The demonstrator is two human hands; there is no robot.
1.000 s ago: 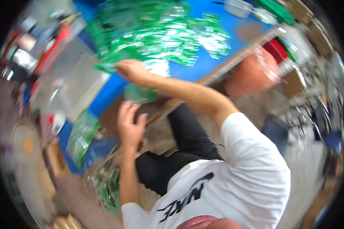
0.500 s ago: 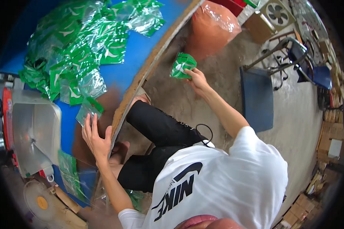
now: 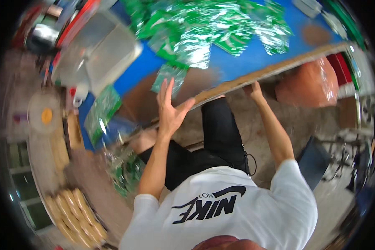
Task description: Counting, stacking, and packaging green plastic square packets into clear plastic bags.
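Note:
My left hand [image 3: 171,112] is open over the table's near edge, thumb and fingers spread. Its fingertips are at a small clear bag with a green top [image 3: 171,78], and I cannot make out a grip on it. Farther back lies a heap of similar green-and-clear plastic bags [image 3: 196,31]. My right hand [image 3: 255,90] is at the underside of the table's near edge, right of my knee. The edge hides most of its fingers, and no bag shows in it.
The blue tabletop [image 3: 233,68] has a rough wooden edge [image 3: 254,79]. A translucent plastic bin [image 3: 100,54] stands at left beside another green bag pile [image 3: 102,112]. An orange plastic sack [image 3: 308,85] is at right, with a dark blue seat [image 3: 314,162] nearer.
The view has swung left. My right hand, earlier holding a green packet out over the floor, is now at the table edge with no packet visible. My left hand remains beside the small bag.

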